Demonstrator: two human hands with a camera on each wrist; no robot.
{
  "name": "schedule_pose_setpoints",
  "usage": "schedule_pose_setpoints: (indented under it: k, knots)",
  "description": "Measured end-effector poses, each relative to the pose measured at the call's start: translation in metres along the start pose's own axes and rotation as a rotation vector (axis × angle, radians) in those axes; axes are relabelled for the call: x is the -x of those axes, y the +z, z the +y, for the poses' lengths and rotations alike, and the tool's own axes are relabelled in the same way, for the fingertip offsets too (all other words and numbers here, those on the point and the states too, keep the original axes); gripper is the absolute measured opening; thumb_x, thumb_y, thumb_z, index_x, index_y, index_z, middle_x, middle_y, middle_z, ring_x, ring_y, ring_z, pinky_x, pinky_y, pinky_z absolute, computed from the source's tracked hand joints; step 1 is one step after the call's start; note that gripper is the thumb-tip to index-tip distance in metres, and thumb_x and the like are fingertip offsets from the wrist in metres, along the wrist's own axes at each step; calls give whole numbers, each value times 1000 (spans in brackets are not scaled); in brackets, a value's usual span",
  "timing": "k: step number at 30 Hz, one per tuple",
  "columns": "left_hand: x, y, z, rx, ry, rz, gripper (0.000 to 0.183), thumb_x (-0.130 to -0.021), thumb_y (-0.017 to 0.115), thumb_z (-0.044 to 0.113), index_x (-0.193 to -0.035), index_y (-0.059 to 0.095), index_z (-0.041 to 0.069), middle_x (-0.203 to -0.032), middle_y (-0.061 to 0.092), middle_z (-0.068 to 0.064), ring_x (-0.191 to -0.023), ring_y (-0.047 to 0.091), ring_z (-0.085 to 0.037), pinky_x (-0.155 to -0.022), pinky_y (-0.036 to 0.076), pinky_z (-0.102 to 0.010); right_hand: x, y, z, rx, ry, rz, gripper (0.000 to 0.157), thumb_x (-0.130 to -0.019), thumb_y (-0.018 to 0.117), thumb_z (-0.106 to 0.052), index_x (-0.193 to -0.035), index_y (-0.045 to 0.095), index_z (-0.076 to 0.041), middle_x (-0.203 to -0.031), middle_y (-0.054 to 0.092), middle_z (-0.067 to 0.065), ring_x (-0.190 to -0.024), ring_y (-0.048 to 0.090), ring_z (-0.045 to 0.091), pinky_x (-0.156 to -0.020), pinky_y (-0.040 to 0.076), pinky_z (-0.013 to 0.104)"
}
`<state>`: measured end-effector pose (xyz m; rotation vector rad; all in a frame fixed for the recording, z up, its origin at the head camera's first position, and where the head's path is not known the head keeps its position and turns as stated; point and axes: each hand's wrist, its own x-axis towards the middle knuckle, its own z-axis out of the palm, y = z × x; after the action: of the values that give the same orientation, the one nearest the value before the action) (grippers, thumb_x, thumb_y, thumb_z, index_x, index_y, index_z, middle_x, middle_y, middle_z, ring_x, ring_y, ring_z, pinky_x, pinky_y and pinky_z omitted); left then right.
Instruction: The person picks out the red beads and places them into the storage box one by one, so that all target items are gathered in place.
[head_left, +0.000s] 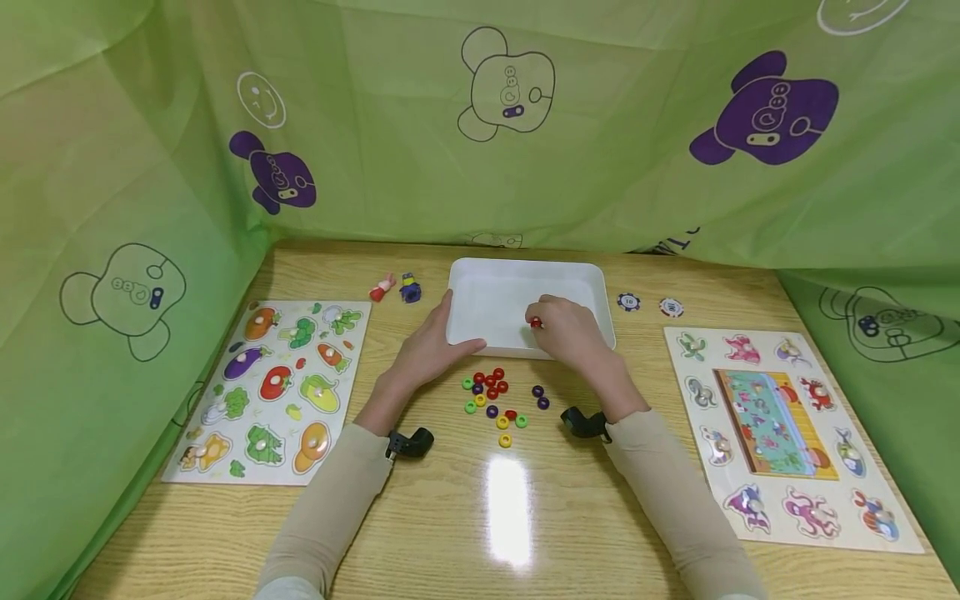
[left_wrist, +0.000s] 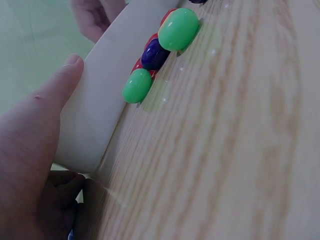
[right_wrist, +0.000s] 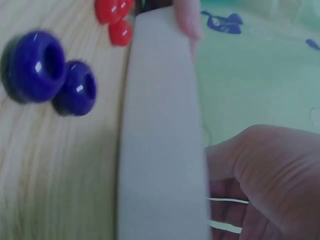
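Observation:
A shallow white tray (head_left: 491, 351) lies in front of me on the wooden table. My left hand (head_left: 431, 346) grips its front left corner, thumb on the front rim and fingers along the left side. My right hand (head_left: 568, 329) is over the tray's right half and pinches a red ring bead (head_left: 536, 322) at its fingertips. In the right wrist view the tray wall hides those fingertips. In front of the tray lie several loose ring beads: red (head_left: 492, 392), green (head_left: 470, 407), yellow (head_left: 503, 422) and purple (head_left: 543, 402).
A vegetable puzzle board (head_left: 281, 400) lies at the left, a sea-animal puzzle board (head_left: 795, 437) at the right. Two small figures, one red and pink (head_left: 382, 288), one blue (head_left: 410, 288), are left of the tray. Two poker chips (head_left: 628, 302) lie right of it. Green cloth (head_left: 390, 150) surrounds the table.

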<state>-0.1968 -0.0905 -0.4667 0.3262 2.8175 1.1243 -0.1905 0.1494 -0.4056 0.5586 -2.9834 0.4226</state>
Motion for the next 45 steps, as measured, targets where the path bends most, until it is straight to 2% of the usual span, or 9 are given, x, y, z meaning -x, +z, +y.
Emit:
schedule_pose_setpoints:
  k: [4,8,15,20,27,31,35,40,45]
  knots:
    - [1,0,-1,-5,-16,-4,111,-70,59,73,-149,-4,29,-157,15,-1,-139,28,-28,-100,38,-54,-6,10,6,14,32,-35,15,-85,59,-10,-94,72,-14,-86,65,2,-73,56,17,-62,48,35]
    - [1,-1,0,-14,-28,5,111,-69,59,73,-150,-4,29,-156,16,-2,-138,30,-29,-100,38,-55,-8,16,10,15,43,-33,14,-86,60,-14,-93,72,-14,-85,65,2,-74,58,18,-64,50,37]
    - [1,0,1,-5,-18,-2,111,-69,59,73,-149,-5,30,-156,16,-2,-139,30,-28,-100,38,-54,-4,7,8,-24,46,-8,17,-84,62,-15,-99,71,-14,-90,66,1,-83,62,18,-70,51,36]
    - [1,0,1,-6,-11,2,111,-69,56,76,-149,-4,29,-156,17,-1,-138,30,-27,-100,39,-53,8,-8,-10,-85,-24,30,16,-83,66,-16,-99,70,-14,-86,63,-3,-77,59,14,-64,48,31]
    - [2,0,1,-4,-7,5,110,-69,57,75,-149,-4,31,-156,16,0,-138,31,-27,-99,39,-53,31,-17,-42,-38,-176,-1,14,-83,68,-18,-96,71,-17,-91,67,-4,-80,63,11,-63,50,28]
    - [4,1,0,-4,-15,6,109,-70,59,73,-149,-3,30,-157,15,2,-140,27,-26,-101,37,-54,41,-11,-53,-48,-218,-84,13,-83,68,-19,-95,71,-18,-88,66,-8,-74,59,6,-62,48,23]
    - [6,1,-1,-4,-2,6,110,-69,57,76,-149,-3,31,-156,16,3,-139,29,-25,-100,38,-53,48,4,-56,-47,-267,-145,9,-83,67,-19,-92,70,-19,-83,62,-10,-67,53,3,-60,45,18]
    - [6,0,-2,-10,28,12,109,-69,56,76,-149,-3,31,-156,19,2,-137,32,-24,-98,40,-52,53,19,-58,-34,-309,-128,6,-83,67,-16,-87,71,-18,-77,59,-10,-64,49,4,-58,42,17]
    - [5,1,-2,-17,34,10,110,-68,53,79,-149,-3,31,-156,19,2,-138,32,-24,-99,40,-51,55,24,-58,-23,-300,-156,7,-83,68,-16,-88,71,-18,-75,56,-8,-62,46,5,-55,39,16]
